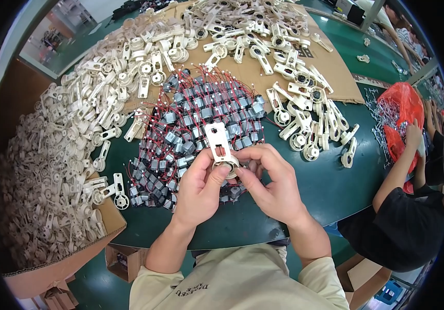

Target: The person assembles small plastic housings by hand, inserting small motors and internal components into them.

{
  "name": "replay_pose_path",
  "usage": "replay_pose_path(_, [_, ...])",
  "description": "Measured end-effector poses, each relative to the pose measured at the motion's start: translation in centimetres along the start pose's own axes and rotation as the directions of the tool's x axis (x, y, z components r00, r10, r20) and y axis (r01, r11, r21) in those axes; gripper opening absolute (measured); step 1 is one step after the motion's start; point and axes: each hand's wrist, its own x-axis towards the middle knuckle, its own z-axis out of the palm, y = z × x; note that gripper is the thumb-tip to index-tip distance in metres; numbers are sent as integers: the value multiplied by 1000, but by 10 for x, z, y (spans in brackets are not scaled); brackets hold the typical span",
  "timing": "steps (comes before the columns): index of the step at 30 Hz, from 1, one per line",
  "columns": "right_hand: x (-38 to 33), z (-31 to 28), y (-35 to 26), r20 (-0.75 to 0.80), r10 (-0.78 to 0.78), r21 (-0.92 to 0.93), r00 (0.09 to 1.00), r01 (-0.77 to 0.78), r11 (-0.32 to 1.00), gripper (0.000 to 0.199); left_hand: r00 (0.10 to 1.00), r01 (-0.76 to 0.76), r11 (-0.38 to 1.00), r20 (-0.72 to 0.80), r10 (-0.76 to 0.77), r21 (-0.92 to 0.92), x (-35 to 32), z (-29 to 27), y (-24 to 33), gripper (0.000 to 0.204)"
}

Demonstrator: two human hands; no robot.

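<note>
Between my two hands I hold a white plastic housing, its flat slotted arm pointing away from me and its round end close to my thumbs. Something red shows through the slot. My left hand grips the round end from the left, thumb pressed on it. From the right, my right hand closes on the same end, its fingertips partly hidden behind the part. Just beyond and beneath lies a heap of small grey motors with red wires.
Loose white housings lie right of the motors, and many more cover the flattened cardboard behind. A big carton full of housings stands left. At right, a co-worker's arm reaches to a red plastic bag beside metal screws.
</note>
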Motion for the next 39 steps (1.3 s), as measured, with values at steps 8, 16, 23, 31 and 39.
replay_pose_path(8, [-2,2,13,-94,142,208,985,-120,971,19,992,-57,997,108,62,-41,1,5,2,49])
replay_pose_path(16, [14,-60,35,-525,233,190,819,-155,970,16,932,-276,944,-190,310,182,-2,-29,47,38])
replay_pose_path(23, [13,-59,36,-394,169,10,903,-180,984,16,722,19,826,-579,378,563,2,-126,73,30])
replay_pose_path(31, [3,-51,16,151,159,-363,976,-94,927,6,767,449,306,-537,351,840,-77,-142,62,23])
replay_pose_path(39, [-3,-47,6,580,235,-183,780,-156,971,28,808,588,-75,-580,104,805,-108,-118,49,37])
